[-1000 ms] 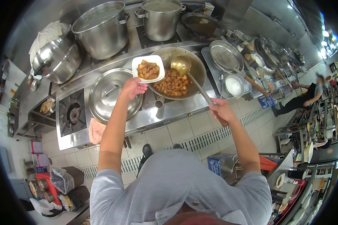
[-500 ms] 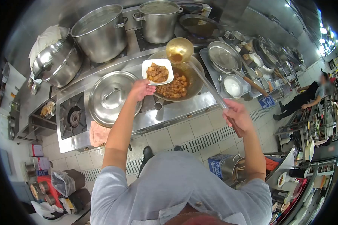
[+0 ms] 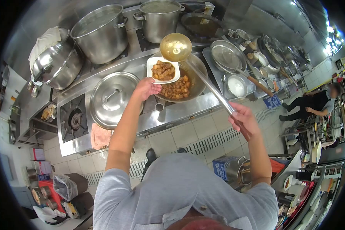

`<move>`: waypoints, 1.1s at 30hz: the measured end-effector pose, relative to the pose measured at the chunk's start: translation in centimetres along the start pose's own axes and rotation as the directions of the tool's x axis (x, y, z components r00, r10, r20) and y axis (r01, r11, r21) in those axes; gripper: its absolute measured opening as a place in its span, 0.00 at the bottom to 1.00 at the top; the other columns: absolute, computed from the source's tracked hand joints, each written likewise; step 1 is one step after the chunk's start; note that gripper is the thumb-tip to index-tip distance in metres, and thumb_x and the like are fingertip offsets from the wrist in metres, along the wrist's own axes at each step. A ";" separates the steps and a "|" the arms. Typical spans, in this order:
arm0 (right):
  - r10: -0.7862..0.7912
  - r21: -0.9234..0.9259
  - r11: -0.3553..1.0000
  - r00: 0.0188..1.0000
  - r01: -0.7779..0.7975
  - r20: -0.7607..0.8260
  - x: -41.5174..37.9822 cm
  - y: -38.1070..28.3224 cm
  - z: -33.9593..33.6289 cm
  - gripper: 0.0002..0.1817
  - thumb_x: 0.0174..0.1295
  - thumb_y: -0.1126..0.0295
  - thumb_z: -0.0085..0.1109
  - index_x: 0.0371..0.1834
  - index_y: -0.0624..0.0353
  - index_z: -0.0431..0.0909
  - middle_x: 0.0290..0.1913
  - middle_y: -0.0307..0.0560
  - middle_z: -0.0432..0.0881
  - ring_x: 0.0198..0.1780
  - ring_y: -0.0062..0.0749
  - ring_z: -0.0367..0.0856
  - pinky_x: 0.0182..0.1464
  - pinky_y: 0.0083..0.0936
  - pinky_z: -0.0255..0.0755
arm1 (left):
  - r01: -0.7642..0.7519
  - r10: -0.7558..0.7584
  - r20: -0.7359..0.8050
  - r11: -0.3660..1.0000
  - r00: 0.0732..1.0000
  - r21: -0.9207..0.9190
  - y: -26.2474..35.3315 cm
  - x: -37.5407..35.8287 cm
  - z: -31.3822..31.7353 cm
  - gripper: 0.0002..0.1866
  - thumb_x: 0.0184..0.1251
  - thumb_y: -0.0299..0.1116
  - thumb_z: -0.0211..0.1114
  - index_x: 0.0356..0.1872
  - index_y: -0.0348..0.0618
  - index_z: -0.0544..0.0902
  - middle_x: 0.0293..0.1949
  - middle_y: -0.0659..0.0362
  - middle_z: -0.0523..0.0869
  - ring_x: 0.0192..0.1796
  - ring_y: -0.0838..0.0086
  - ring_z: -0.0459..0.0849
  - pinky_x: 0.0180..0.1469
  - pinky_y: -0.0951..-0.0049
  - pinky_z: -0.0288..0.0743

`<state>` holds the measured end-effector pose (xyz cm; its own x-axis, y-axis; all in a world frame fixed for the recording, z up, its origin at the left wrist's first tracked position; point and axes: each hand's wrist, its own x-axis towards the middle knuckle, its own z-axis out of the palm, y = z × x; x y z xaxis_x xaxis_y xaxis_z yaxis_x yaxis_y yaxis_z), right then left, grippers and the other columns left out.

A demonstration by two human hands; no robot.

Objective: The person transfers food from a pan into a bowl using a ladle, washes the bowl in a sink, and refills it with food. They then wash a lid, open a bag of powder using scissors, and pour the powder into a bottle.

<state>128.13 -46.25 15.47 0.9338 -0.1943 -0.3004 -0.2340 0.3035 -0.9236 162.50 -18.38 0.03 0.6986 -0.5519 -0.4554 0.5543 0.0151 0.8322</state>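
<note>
Holding the white dish (image 3: 163, 70) up over the near rim of the wok (image 3: 197, 78), the left hand (image 3: 146, 89) was seen with its grip pinching the dish's near edge, thumb on top and fingers under it. Brown chunks of braised food lay heaped in the dish, and more of the same sat in the wok just below. The ladle (image 3: 175, 47) was raised above the far side of the dish, its bowl tipped toward the camera and holding a little brown sauce. Its long handle was clasped near the end by the right hand (image 3: 242, 120), the grip closed around it, well back from the stove edge of the steel surface (image 3: 180, 112).

For the sauce to be spooned on cleanly, the dish would best be kept level and over the wok, so that drips were caught there. The ladle bowl should be brought low, close to the heap, and tilted slowly. A domed lid (image 3: 112, 99) rested at the left, two stockpots (image 3: 99, 32) beyond.
</note>
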 end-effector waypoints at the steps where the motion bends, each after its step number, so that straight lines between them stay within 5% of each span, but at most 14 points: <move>1: 0.010 0.050 0.999 1.000 -0.011 0.016 0.4 0.3 -0.5 0.28 0.66 0.76 0.59 0.71 0.67 0.68 0.28 0.47 0.77 0.18 0.20 0.70 0.19 0.15 0.66 | -0.004 0.004 -0.003 1.000 1.000 -0.006 0.0 -0.2 -0.3 0.12 0.68 0.33 0.55 0.45 0.35 0.77 0.36 0.49 0.86 0.33 0.65 0.86 0.36 0.67 0.83; 3: 0.027 0.149 0.988 0.999 -0.034 0.046 0.9 0.8 -1.3 0.30 0.65 0.76 0.61 0.71 0.68 0.67 0.28 0.47 0.77 0.19 0.20 0.70 0.19 0.14 0.65 | -0.012 0.012 -0.005 1.000 1.000 -0.012 0.3 -0.8 -1.1 0.12 0.68 0.33 0.56 0.44 0.35 0.78 0.35 0.49 0.86 0.33 0.65 0.86 0.36 0.67 0.83; 16: 0.142 -0.089 0.985 0.989 -0.145 -0.039 12.3 10.5 -6.8 0.26 0.64 0.74 0.61 0.67 0.67 0.71 0.28 0.41 0.80 0.21 0.19 0.74 0.23 0.17 0.67 | -0.069 0.068 0.009 0.993 0.998 0.096 3.0 -8.6 -3.5 0.14 0.69 0.36 0.58 0.48 0.35 0.75 0.38 0.46 0.87 0.34 0.62 0.88 0.33 0.68 0.83; 18: 0.140 -0.327 0.937 0.990 -0.121 0.035 12.9 11.1 -7.4 0.21 0.65 0.72 0.61 0.61 0.62 0.77 0.28 0.39 0.80 0.22 0.20 0.76 0.24 0.19 0.68 | -0.009 0.009 -0.002 0.998 1.000 0.068 3.3 -9.9 -2.7 0.16 0.70 0.39 0.62 0.50 0.39 0.76 0.42 0.43 0.88 0.36 0.60 0.90 0.37 0.64 0.85; 19: 0.143 -0.419 0.897 0.989 -0.141 -0.026 13.2 11.4 -7.2 0.12 0.64 0.68 0.63 0.49 0.60 0.81 0.26 0.38 0.80 0.23 0.20 0.77 0.25 0.21 0.71 | 0.012 -0.011 -0.016 0.997 1.000 0.082 3.3 -9.8 -2.9 0.16 0.69 0.39 0.62 0.51 0.41 0.76 0.42 0.43 0.88 0.37 0.60 0.90 0.38 0.63 0.85; 20: 0.118 -0.616 0.787 0.990 -0.048 0.074 13.8 11.8 -8.0 0.09 0.62 0.65 0.65 0.37 0.59 0.81 0.22 0.40 0.79 0.22 0.23 0.78 0.25 0.23 0.74 | 0.022 -0.023 0.011 0.997 1.000 0.075 3.4 -10.1 -2.8 0.16 0.68 0.39 0.64 0.51 0.41 0.76 0.40 0.45 0.88 0.35 0.62 0.89 0.36 0.65 0.84; 21: 0.159 -0.790 0.604 0.987 -0.102 -0.007 12.6 9.8 -6.1 0.13 0.60 0.60 0.66 0.28 0.58 0.79 0.18 0.41 0.78 0.19 0.25 0.78 0.24 0.26 0.75 | 0.058 -0.059 0.013 0.994 0.998 0.088 3.8 -9.8 -2.7 0.16 0.67 0.38 0.65 0.52 0.42 0.76 0.38 0.48 0.88 0.32 0.64 0.87 0.34 0.67 0.82; 22: 0.013 -0.822 0.569 1.000 -0.001 0.008 14.5 13.3 -7.8 0.16 0.58 0.58 0.67 0.27 0.59 0.79 0.17 0.44 0.78 0.18 0.32 0.79 0.24 0.32 0.75 | 0.057 -0.064 0.063 0.992 0.996 0.110 3.8 -9.2 -3.2 0.15 0.67 0.38 0.65 0.49 0.43 0.77 0.33 0.51 0.87 0.28 0.66 0.85 0.29 0.69 0.80; 24: -0.107 -0.938 0.315 0.977 -0.145 -0.187 9.6 9.9 -2.5 0.19 0.56 0.55 0.66 0.31 0.65 0.82 0.22 0.54 0.83 0.30 0.50 0.86 0.37 0.46 0.80 | 0.048 -0.091 0.186 0.974 0.978 0.222 4.7 -9.8 -2.3 0.12 0.67 0.37 0.64 0.45 0.43 0.77 0.29 0.53 0.86 0.25 0.68 0.84 0.23 0.71 0.76; 26: -0.506 -0.940 0.259 0.798 -0.222 -0.328 6.0 10.0 1.7 0.18 0.58 0.56 0.64 0.34 0.64 0.85 0.26 0.56 0.86 0.37 0.52 0.88 0.43 0.47 0.79 | 0.044 -0.136 0.286 0.951 0.949 0.305 5.0 -10.2 -1.6 0.11 0.68 0.37 0.63 0.44 0.42 0.77 0.28 0.53 0.85 0.24 0.68 0.83 0.21 0.71 0.75; 28: -0.645 -0.829 0.553 0.587 -0.085 -0.490 1.3 9.7 5.1 0.16 0.59 0.58 0.64 0.35 0.62 0.86 0.33 0.55 0.88 0.34 0.50 0.88 0.40 0.43 0.82 | 0.015 -0.183 0.411 0.925 0.893 0.380 4.8 -10.0 0.1 0.12 0.69 0.37 0.62 0.45 0.41 0.76 0.28 0.53 0.85 0.24 0.69 0.83 0.21 0.71 0.75; 31: -0.556 -0.612 0.785 0.550 0.101 -0.623 -6.7 13.1 10.2 0.17 0.61 0.59 0.67 0.43 0.64 0.85 0.32 0.51 0.88 0.29 0.37 0.87 0.34 0.34 0.81 | -0.036 -0.265 0.590 0.893 0.763 0.448 3.0 -12.0 4.3 0.14 0.69 0.37 0.61 0.47 0.39 0.75 0.27 0.53 0.85 0.23 0.69 0.83 0.21 0.72 0.75; 33: -0.359 -0.269 0.933 0.615 0.238 -0.702 -11.8 15.6 14.0 0.21 0.65 0.61 0.66 0.54 0.67 0.81 0.31 0.46 0.88 0.28 0.25 0.85 0.30 0.25 0.79 | -0.023 -0.361 0.625 0.854 0.692 0.520 0.8 -13.1 7.1 0.16 0.68 0.36 0.59 0.50 0.37 0.74 0.27 0.52 0.84 0.23 0.68 0.83 0.21 0.72 0.75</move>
<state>117.26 -26.21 7.98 0.4684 -0.8833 -0.0198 -0.0689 -0.0142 -0.9975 150.53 -17.08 8.95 0.0009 -0.9083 -0.4184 0.2217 -0.4078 0.8857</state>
